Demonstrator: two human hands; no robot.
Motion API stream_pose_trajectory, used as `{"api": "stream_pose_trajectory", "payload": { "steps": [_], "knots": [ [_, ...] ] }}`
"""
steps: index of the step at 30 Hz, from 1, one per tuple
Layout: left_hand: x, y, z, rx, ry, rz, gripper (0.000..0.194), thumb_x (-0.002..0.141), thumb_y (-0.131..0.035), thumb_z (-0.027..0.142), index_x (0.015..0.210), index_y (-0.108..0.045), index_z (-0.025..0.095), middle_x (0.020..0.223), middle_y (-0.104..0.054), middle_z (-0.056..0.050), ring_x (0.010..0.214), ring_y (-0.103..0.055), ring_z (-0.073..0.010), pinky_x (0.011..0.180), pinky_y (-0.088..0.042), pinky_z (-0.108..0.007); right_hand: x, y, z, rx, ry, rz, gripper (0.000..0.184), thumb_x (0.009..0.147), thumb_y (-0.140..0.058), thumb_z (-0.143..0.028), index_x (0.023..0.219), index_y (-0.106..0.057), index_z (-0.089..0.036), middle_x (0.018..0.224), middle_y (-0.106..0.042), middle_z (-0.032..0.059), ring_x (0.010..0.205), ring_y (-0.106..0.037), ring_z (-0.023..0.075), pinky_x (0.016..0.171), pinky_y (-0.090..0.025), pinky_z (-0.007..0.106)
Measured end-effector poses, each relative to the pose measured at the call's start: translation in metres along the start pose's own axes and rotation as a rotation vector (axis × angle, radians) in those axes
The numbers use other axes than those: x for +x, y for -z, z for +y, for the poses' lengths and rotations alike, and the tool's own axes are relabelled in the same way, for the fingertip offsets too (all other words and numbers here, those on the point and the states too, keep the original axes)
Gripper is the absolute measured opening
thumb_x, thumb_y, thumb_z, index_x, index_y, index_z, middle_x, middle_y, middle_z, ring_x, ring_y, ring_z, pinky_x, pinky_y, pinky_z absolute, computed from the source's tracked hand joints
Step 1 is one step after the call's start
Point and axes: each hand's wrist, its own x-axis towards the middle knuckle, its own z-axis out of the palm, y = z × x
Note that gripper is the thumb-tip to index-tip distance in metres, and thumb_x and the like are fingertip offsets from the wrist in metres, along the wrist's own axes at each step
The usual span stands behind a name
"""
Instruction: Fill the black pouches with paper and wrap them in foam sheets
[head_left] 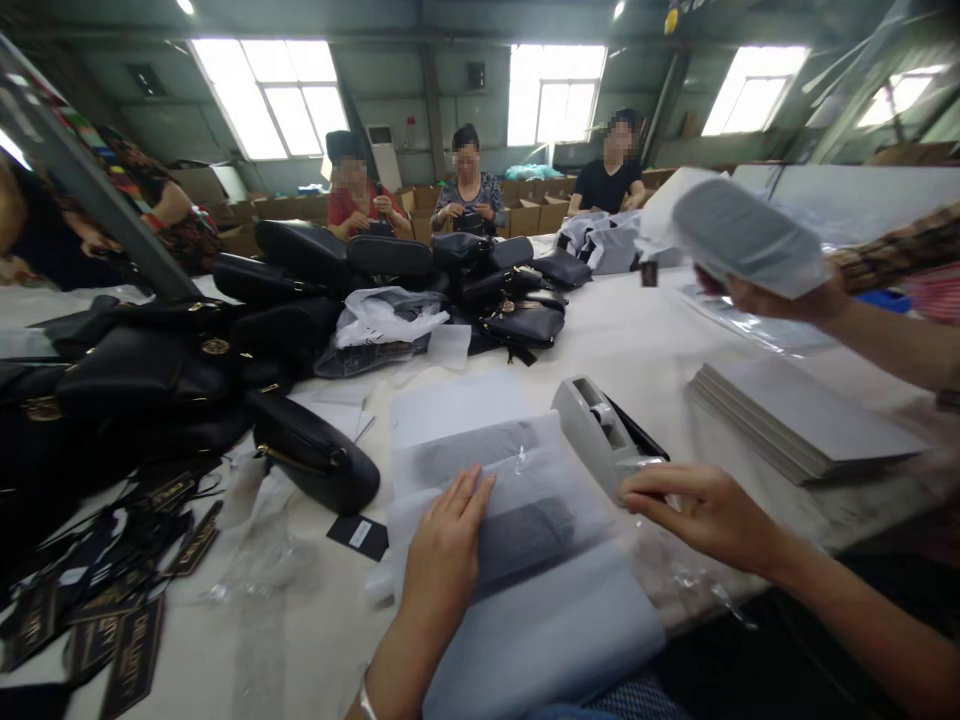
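My left hand (448, 545) lies flat, fingers together, on a dark item wrapped in white tissue paper (525, 520) at the table's near edge. My right hand (694, 510) reaches to the front of a grey tape dispenser (600, 430), fingertips pinched at its cutter end, apparently on a strip of clear tape. What exactly sits between those fingers is too small to make out.
Black handbags (172, 370) are heaped at the left, with black hang tags (112, 620) near the edge. A stack of grey sheets (802, 415) lies at the right. A co-worker's hand (780, 295) at the right holds a wrapped bundle. Several people sit at the far side.
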Motion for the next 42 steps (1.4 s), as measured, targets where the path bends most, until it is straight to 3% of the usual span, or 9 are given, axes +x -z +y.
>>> {"api": "stream_pose_trajectory", "payload": {
  "steps": [6, 13, 21, 24, 27, 31, 35, 39, 42],
  "knots": [
    [0.008, 0.001, -0.032, -0.108, 0.135, 0.055, 0.049, 0.095, -0.046, 0.015, 0.143, -0.043, 0.021, 0.148, -0.048, -0.011, 0.136, -0.046, -0.0250, 0.109, -0.045, -0.044, 0.120, -0.036, -0.045, 0.085, 0.417, -0.468, 0.022, 0.090, -0.061, -0.034, 0.084, -0.073, -0.017, 0.070, -0.068, 0.0014, 0.061, -0.058, 0.0107, 0.060, -0.043, 0.021],
    [0.010, 0.001, -0.051, -0.254, 0.209, 0.092, 0.058, 0.093, -0.054, 0.021, 0.147, -0.034, 0.021, 0.147, -0.049, -0.012, 0.136, -0.045, -0.0239, 0.112, -0.041, -0.047, 0.201, -0.097, -0.070, -0.314, 0.548, -0.769, 0.016, 0.081, -0.065, -0.035, 0.081, -0.076, -0.023, 0.065, -0.070, -0.0016, 0.055, -0.055, 0.0117, 0.052, -0.030, 0.023],
    [0.005, -0.004, -0.053, -0.318, 0.232, 0.122, 0.060, 0.092, -0.055, 0.023, 0.147, -0.033, 0.022, 0.146, -0.050, -0.011, 0.135, -0.046, -0.0240, 0.112, -0.041, -0.046, 0.218, -0.116, -0.097, -0.730, 0.597, -0.802, 0.035, 0.076, -0.066, -0.049, 0.086, -0.078, -0.018, 0.076, -0.074, 0.0108, 0.064, -0.064, 0.0224, 0.054, -0.033, 0.027],
    [0.005, -0.004, -0.054, -0.325, 0.237, 0.114, 0.060, 0.093, -0.054, 0.024, 0.149, -0.031, 0.023, 0.147, -0.049, -0.010, 0.136, -0.045, -0.0237, 0.112, -0.041, -0.047, 0.227, -0.113, -0.088, -0.766, 0.516, -0.755, 0.057, 0.072, -0.063, -0.068, 0.085, -0.077, -0.014, 0.076, -0.073, 0.0145, 0.068, -0.065, 0.0255, 0.057, -0.037, 0.029],
    [0.007, -0.002, -0.057, -0.326, 0.246, 0.090, 0.060, 0.094, -0.054, 0.027, 0.149, -0.031, 0.023, 0.147, -0.049, -0.011, 0.135, -0.046, -0.0234, 0.112, -0.042, -0.047, 0.233, -0.103, -0.067, -0.674, 0.401, -0.698, 0.057, 0.073, -0.061, -0.073, 0.081, -0.075, -0.019, 0.075, -0.073, 0.0098, 0.069, -0.065, 0.0237, 0.056, -0.036, 0.028],
    [0.011, 0.007, -0.060, -0.293, 0.204, 0.065, 0.054, 0.094, -0.052, 0.023, 0.146, -0.037, 0.021, 0.144, -0.052, -0.011, 0.133, -0.049, -0.0219, 0.111, -0.043, -0.045, 0.211, -0.080, -0.036, -0.627, 0.148, -0.404, 0.034, 0.091, -0.054, -0.049, 0.089, -0.071, -0.020, 0.084, -0.073, 0.0081, 0.077, -0.067, 0.0228, 0.061, -0.041, 0.028],
    [0.014, 0.020, -0.047, -0.140, 0.186, 0.097, 0.043, 0.097, -0.038, 0.014, 0.138, -0.047, 0.019, 0.143, -0.054, -0.011, 0.134, -0.049, -0.0214, 0.110, -0.044, -0.045, 0.138, -0.069, -0.023, -0.374, 0.185, -0.148, 0.029, 0.099, -0.045, -0.035, 0.113, -0.066, -0.020, 0.108, -0.071, 0.0088, 0.097, -0.066, 0.0212, 0.084, -0.049, 0.032],
    [0.014, 0.023, -0.021, 0.012, 0.059, -0.001, 0.048, 0.099, -0.042, 0.033, 0.144, -0.040, 0.020, 0.153, -0.041, -0.011, 0.144, -0.032, -0.0291, 0.115, -0.030, -0.061, 0.056, -0.087, -0.022, -0.204, 0.395, -0.160, 0.059, 0.089, -0.062, -0.043, 0.142, -0.048, -0.021, 0.143, -0.051, 0.0125, 0.135, -0.042, 0.0300, 0.113, -0.035, 0.048],
    [0.015, 0.016, -0.013, 0.023, 0.003, -0.139, 0.064, 0.094, -0.046, 0.052, 0.149, -0.033, 0.020, 0.156, -0.033, -0.013, 0.145, -0.027, -0.0329, 0.112, -0.029, -0.065, 0.024, -0.115, -0.014, -0.251, 0.406, -0.205, 0.084, 0.080, -0.070, -0.035, 0.152, -0.030, -0.021, 0.157, -0.030, 0.0129, 0.144, -0.023, 0.0352, 0.117, -0.025, 0.057]
  ]
}}
